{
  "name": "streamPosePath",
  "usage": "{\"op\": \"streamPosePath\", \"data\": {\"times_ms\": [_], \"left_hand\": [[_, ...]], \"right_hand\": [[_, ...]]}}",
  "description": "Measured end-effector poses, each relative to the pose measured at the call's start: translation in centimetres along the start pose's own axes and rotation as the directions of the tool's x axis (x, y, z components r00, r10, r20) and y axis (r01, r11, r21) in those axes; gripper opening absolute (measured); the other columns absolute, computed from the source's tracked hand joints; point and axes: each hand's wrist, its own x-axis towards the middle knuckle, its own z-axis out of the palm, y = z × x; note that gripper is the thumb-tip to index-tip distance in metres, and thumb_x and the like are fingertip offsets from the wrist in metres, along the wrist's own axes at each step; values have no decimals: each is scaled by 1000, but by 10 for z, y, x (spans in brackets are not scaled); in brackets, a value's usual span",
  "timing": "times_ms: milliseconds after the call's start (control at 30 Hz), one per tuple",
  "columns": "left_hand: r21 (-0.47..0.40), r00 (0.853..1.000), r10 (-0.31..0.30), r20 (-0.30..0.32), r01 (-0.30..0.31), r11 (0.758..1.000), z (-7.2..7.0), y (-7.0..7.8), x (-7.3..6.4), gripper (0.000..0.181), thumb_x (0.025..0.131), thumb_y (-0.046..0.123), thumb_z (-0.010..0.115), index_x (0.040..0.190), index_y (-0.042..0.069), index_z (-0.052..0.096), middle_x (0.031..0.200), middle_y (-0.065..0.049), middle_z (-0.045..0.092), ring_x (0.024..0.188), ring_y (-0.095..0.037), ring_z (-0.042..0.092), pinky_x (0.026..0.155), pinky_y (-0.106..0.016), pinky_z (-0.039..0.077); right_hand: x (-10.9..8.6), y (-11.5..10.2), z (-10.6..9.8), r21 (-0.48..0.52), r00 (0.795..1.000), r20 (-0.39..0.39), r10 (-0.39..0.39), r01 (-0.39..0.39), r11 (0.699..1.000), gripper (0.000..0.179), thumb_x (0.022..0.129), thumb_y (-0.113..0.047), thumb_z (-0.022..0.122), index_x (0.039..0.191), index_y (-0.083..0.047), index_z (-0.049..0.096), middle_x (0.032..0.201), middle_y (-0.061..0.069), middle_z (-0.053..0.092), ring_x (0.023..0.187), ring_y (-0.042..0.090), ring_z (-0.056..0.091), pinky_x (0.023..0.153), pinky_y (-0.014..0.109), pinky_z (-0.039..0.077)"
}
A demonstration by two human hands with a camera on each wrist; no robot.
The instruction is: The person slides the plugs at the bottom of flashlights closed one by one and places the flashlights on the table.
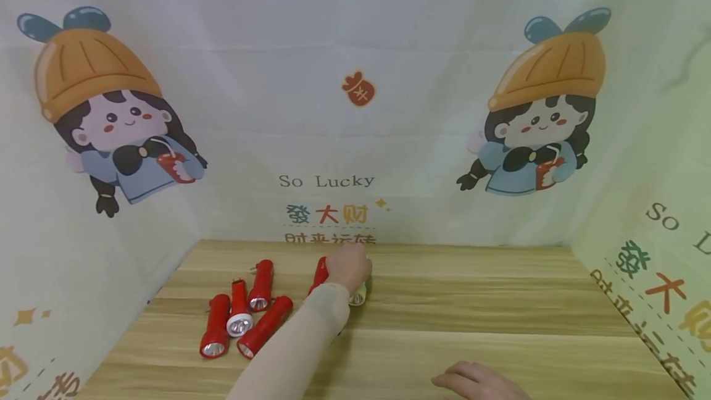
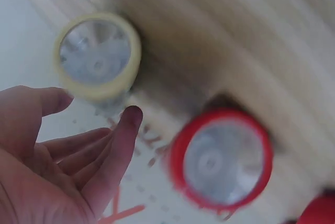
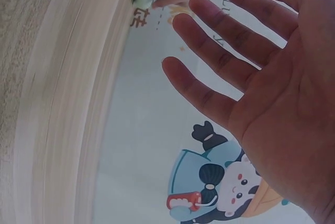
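My left hand (image 1: 349, 267) is at the back middle of the table, over a flashlight with a pale yellow rim (image 2: 99, 56). In the left wrist view its thumb and fingers are spread apart beside this flashlight, not curled round it. Whether a fingertip touches it is unclear. A red flashlight (image 1: 320, 272) lies just left of the hand, partly hidden by it; a red-rimmed lens (image 2: 222, 161) faces the left wrist camera. My right hand (image 1: 480, 381) is low near the front of the table, its fingers (image 3: 207, 88) extended and holding nothing.
Several red flashlights lie grouped on the left of the wooden table (image 1: 472, 301): one upright-pointing (image 1: 216, 326), one with a white head (image 1: 239, 310), one behind (image 1: 262, 283) and one slanted (image 1: 271, 323). A printed cloth (image 1: 422, 159) walls the back and sides.
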Motion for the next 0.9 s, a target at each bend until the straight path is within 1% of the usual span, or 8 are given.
{"op": "streamPosePath", "data": {"times_ms": [100,233,367,500,567,767,867,900], "left_hand": [[39,998,41,-46,-39,998,-14,-1,-5,23,100,21,64,80,11,71,82,-7,69,70,-24,65,61,-42,55],[94,989,103,-107,-93,991,-41,0,-17,38,98,21,61,61,15,56,64,-3,61,57,-18,56,51,-36,48],[132,970,186,-159,-166,977,-64,2,-36,43,100,20,59,58,17,50,58,1,55,52,-16,50,45,-33,42],[163,929,298,-218,-267,950,-74,4,-59,37,99,17,60,63,16,53,59,1,55,54,-16,50,45,-33,42],[164,914,328,-238,-295,941,-78,4,-71,32,100,20,62,68,16,57,62,0,57,57,-17,53,48,-36,45],[75,913,313,-260,-304,950,-88,-7,-104,23,101,30,68,85,13,67,73,-2,67,68,-21,64,58,-40,52],[38,915,300,-272,-301,953,-93,-15,-121,21,102,32,68,97,12,72,84,-4,73,78,-23,69,64,-40,55],[41,911,302,-282,-303,952,-93,-18,-127,22,102,32,68,100,10,74,89,-6,75,82,-25,70,67,-41,57]], "right_hand": [[1,0,1,-10,1000,-8,-4,4,1000,37,98,-37,76,119,-7,76,106,3,75,94,7,69,71,22,58],[1,0,2,-32,1000,-24,-8,7,999,37,98,-38,77,118,-7,76,105,4,75,94,8,70,72,22,58],[2,-2,2,-68,999,-38,-1,-1,998,29,97,-31,77,116,-9,77,103,2,75,92,8,69,70,22,57],[3,-3,-2,-107,998,-14,64,-65,992,24,98,-27,77,116,-11,78,104,1,74,93,10,69,71,24,57],[4,-4,-4,-126,994,4,105,-104,987,25,98,-28,76,117,-13,78,106,1,75,95,12,70,72,26,58],[6,-4,-13,-163,979,35,202,-194,967,28,99,-32,74,120,-14,77,112,0,76,100,17,71,76,30,61],[7,-5,-16,-176,969,34,243,-234,956,29,100,-34,73,122,-16,76,114,-1,76,101,18,72,77,32,62],[7,-5,-16,-179,967,33,254,-244,953,29,100,-35,73,122,-16,76,115,-1,76,101,19,72,77,32,62]]}}
